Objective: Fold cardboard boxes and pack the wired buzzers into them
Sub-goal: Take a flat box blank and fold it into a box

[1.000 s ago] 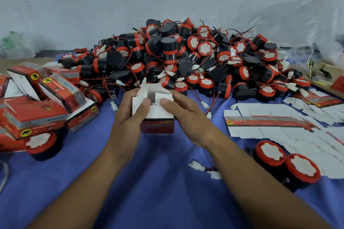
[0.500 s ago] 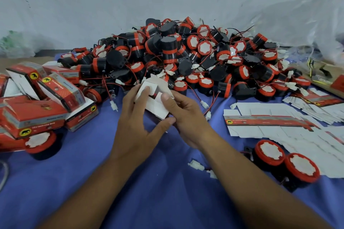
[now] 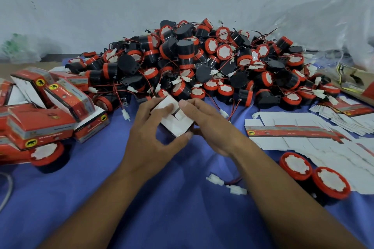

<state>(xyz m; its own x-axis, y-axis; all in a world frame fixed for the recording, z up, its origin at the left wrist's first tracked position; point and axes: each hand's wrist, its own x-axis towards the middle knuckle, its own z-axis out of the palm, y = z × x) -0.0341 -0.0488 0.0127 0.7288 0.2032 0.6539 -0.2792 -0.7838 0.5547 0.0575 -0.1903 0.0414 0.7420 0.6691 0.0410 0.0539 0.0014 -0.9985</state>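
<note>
Left hand (image 3: 149,137) still grips the cardboard box (image 3: 176,125), thumb now at its near corner. Right hand (image 3: 212,127) holds it too, thumb pressing the white flaps flatter than before.

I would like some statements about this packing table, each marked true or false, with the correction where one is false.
1. The left hand and the right hand both hold the white box. True.
2. The folded red boxes lie on the person's right. False: they lie on the left; flat blanks lie on the right.
3. A large pile of buzzers lies behind the hands. True.
4. The cloth is green. False: it is blue.
5. Beside the right forearm stand two buzzers, apart from the pile. True.
</note>
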